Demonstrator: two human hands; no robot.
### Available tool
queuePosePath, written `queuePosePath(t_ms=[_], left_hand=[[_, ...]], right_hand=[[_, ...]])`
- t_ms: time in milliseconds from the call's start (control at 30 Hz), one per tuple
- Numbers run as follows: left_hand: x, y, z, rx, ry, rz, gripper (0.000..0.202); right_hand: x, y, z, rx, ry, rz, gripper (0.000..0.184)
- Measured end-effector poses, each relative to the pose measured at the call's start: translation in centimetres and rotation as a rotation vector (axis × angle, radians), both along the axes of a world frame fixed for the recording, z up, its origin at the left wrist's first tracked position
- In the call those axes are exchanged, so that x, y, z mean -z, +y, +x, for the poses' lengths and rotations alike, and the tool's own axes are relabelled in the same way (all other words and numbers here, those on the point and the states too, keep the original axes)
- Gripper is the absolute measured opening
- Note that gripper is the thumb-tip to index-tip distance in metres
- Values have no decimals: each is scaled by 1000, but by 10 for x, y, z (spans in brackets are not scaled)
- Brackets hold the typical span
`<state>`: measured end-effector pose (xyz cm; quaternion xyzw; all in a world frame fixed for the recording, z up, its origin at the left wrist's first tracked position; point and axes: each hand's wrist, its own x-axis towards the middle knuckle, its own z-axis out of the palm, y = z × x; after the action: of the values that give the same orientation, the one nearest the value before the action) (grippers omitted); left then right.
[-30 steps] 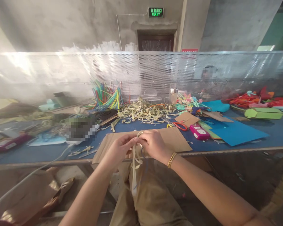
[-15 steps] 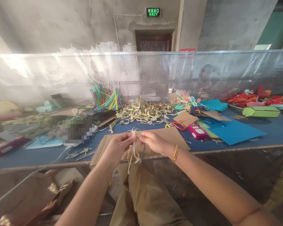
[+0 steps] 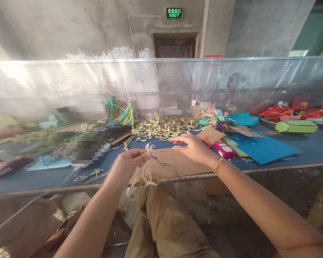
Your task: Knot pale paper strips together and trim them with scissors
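My left hand (image 3: 129, 165) is closed in a pinch on a bunch of pale straw strips (image 3: 143, 173) with a thin blue thread (image 3: 167, 165) trailing from it to the right. The bunch hangs over the table's front edge, above a sheet of brown cardboard (image 3: 174, 163). My right hand (image 3: 195, 147) is apart from the bunch, stretched forward over the cardboard with fingers extended and nothing in it. It wears a gold bracelet (image 3: 218, 164). Just beyond its fingers lies a heap of pale straw strips (image 3: 164, 127).
Red-handled scissors (image 3: 205, 142), a pink box (image 3: 225, 148), blue paper sheets (image 3: 266, 148), a green carton (image 3: 296, 126) and coloured scraps lie right. Coloured straws (image 3: 118, 111) stand at the back by a perforated metal screen (image 3: 161, 86). A white cable (image 3: 29, 204) hangs left.
My right hand has let go of the bunch and moved forward and right over the cardboard. The left hand keeps the bunch, and the blue thread now trails free.
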<state>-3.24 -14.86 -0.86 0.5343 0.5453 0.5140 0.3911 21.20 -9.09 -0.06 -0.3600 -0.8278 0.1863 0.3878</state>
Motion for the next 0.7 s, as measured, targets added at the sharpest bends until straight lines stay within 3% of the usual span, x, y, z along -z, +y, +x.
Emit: queuePosePath(t_ms=[100,200,267,433,700], left_hand=[[-5,-3,16,99,29,-52,35],[-6,-3,22,155,49,-55,35],[-5,-2,21,169,42,-68,32],[3,-3,16,202,7,-129,31],[4,-4,19,208,-4,-124,29]], right_hand=[[-8,-7,-23,-197,115,-106,36],[-8,-11,-44,-312,146,-213,19],[-5,-10,-50,-295,138,-203,12],[3,-6,-49,-198,55,16,14],[10,-5,-51,-171,92,72,14]])
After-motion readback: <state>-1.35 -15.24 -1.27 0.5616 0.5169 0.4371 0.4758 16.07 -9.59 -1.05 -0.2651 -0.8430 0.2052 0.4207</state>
